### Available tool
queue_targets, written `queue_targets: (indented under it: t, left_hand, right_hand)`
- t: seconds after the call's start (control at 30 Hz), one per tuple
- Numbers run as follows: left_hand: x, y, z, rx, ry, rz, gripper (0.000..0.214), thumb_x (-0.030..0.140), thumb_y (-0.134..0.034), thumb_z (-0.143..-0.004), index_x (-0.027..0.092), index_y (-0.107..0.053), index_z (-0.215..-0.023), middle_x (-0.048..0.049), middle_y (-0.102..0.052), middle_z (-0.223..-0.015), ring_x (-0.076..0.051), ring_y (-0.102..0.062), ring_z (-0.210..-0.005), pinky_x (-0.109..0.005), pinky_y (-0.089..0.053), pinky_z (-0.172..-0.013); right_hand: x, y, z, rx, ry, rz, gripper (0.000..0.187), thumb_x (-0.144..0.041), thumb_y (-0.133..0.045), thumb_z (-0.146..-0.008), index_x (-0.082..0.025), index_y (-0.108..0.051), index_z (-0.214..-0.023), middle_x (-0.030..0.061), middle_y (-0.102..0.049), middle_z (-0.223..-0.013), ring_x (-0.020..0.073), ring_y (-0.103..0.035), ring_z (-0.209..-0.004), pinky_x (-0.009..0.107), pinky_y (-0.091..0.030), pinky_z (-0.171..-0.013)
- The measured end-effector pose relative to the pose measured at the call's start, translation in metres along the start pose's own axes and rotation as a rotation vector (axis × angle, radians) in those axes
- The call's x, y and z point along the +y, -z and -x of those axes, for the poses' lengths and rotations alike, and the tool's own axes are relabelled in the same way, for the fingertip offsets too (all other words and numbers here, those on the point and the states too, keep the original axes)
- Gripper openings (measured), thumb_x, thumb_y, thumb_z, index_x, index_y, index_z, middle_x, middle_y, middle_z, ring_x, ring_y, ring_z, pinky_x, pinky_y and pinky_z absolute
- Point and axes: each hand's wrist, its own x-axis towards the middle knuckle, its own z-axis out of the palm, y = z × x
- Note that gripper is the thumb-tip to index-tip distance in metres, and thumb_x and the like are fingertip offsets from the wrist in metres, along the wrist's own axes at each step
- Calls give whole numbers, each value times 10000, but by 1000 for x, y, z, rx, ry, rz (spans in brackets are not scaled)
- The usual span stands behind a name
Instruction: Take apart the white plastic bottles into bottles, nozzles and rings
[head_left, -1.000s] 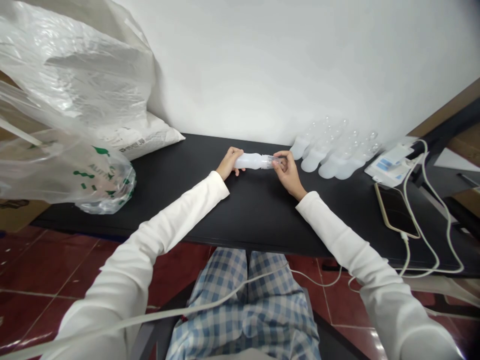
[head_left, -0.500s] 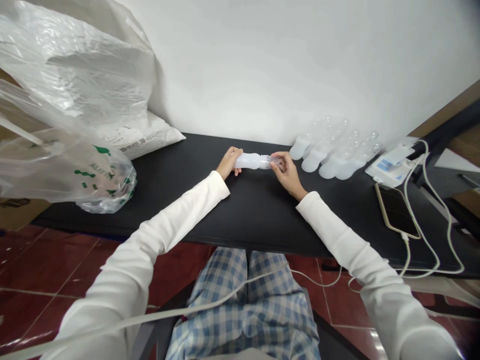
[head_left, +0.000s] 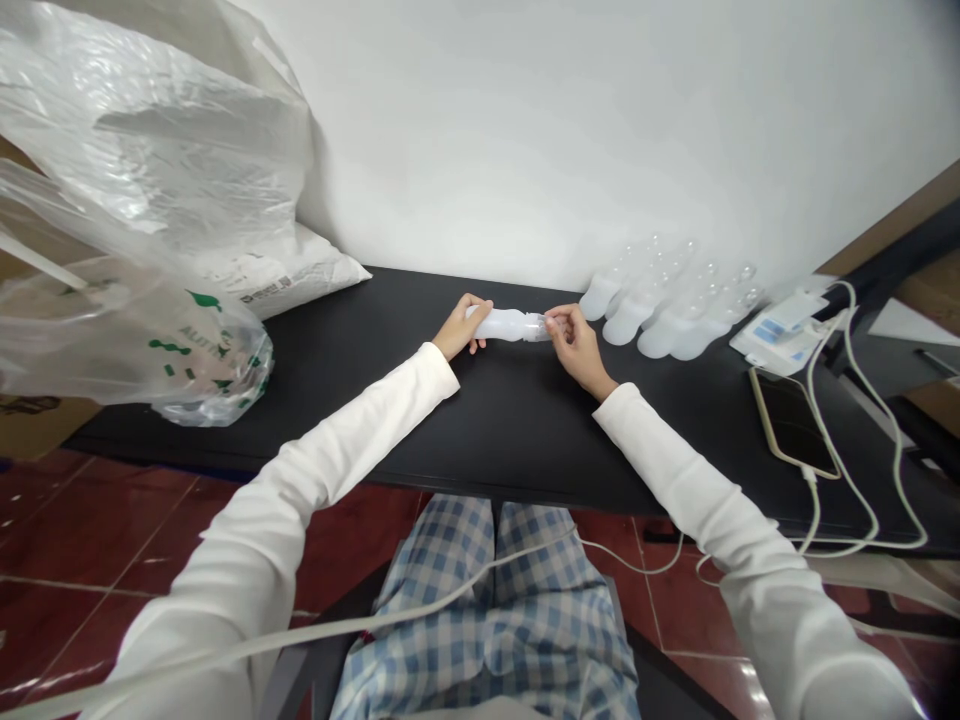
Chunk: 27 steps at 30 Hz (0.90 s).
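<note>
A translucent white plastic bottle (head_left: 510, 325) lies sideways in my two hands, just over the black table. My left hand (head_left: 465, 328) wraps its rounded base end. My right hand (head_left: 574, 345) pinches the narrow neck end with its fingertips, which hide the mouth of the bottle. The bottle's middle shows between my hands. White long sleeves cover both my arms.
Several similar bottles (head_left: 626, 320) stand in a row along the wall to the right. Beyond them lie a white device (head_left: 780, 330) with white cables and a phone (head_left: 791, 425). Plastic bags (head_left: 127, 340) and a white sack (head_left: 300, 270) fill the left end of the black table (head_left: 337, 340).
My left fingers have closed further over the bottle's base end. My right hand has shifted slightly on the neck. The bottle stays sideways in about the same place.
</note>
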Motion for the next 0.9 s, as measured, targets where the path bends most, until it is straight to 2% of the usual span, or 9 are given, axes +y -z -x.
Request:
queue_targets:
  t: [0.1, 0.23, 0.37, 0.53, 0.7, 0.77, 0.83, 0.9]
  left_hand:
    - [1, 0, 0, -19, 2, -10, 248, 399, -584, -970, 204, -446, -902, 64, -576, -593, -79, -555, -396, -144, -329, -313]
    - [3, 0, 2, -55, -7, -26, 247, 409, -573, -973, 196, -465, -910, 56, -592, -614, -78, -558, -387, -149, -327, -314]
    - [4, -2, 4, -78, -16, -38, 257, 411, -584, -966, 193, -460, -908, 56, -607, -651, -67, -563, -385, -139, -318, -319]
    - [2, -2, 3, -102, -32, -84, 227, 394, -559, -971, 197, -459, -918, 46, -604, -679, -77, -569, -394, -151, -311, -318]
    - [-2, -1, 5, -91, -91, -214, 251, 427, -583, -936, 207, -494, -1016, 22, -632, -779, -81, -569, -439, -172, -322, -352]
    - [-1, -1, 9, -67, -168, -295, 283, 424, -621, -903, 212, -507, -1051, -3, -670, -903, -82, -603, -515, -190, -401, -427]
    - [3, -2, 15, -14, -294, -397, 332, 388, -696, -842, 213, -523, -1064, -29, -686, -1044, -114, -676, -704, -226, -512, -605]
    - [8, -2, 19, 28, -409, -503, 402, 355, -768, -775, 214, -540, -1074, -41, -684, -1127, -167, -699, -922, -275, -544, -809]
  right_hand:
    - [-3, 0, 0, 0, 34, 83, 389, -615, -491, -967, -231, -515, -1017, -20, -496, -766, 127, -436, -617, 291, -409, -619]
    - [-4, 0, 2, -52, 61, 110, 309, -551, -438, -995, -242, -437, -1000, 5, -541, -846, 143, -494, -672, 303, -429, -677]
    - [-4, 0, 3, -86, 48, 131, 276, -528, -377, -1013, -254, -406, -1000, 12, -566, -856, 155, -515, -647, 316, -425, -671]
    - [-7, 1, 5, -48, -32, 198, 316, -539, -302, -1032, -263, -443, -967, 0, -540, -785, 171, -495, -604, 325, -384, -655]
    - [-4, 0, 6, 12, -118, 178, 401, -576, -250, -1037, -266, -461, -894, -10, -510, -733, 175, -476, -620, 325, -372, -666]
    - [0, -1, 5, 38, -143, 144, 436, -600, -248, -1032, -265, -466, -857, -12, -508, -717, 173, -472, -623, 319, -377, -653]
    - [6, -2, 3, 66, -176, 93, 460, -615, -260, -1027, -263, -474, -822, -16, -498, -689, 169, -473, -619, 309, -392, -631]
    - [11, -3, 1, 85, -209, 36, 469, -618, -283, -1021, -261, -482, -791, -22, -472, -650, 164, -465, -603, 295, -393, -594]
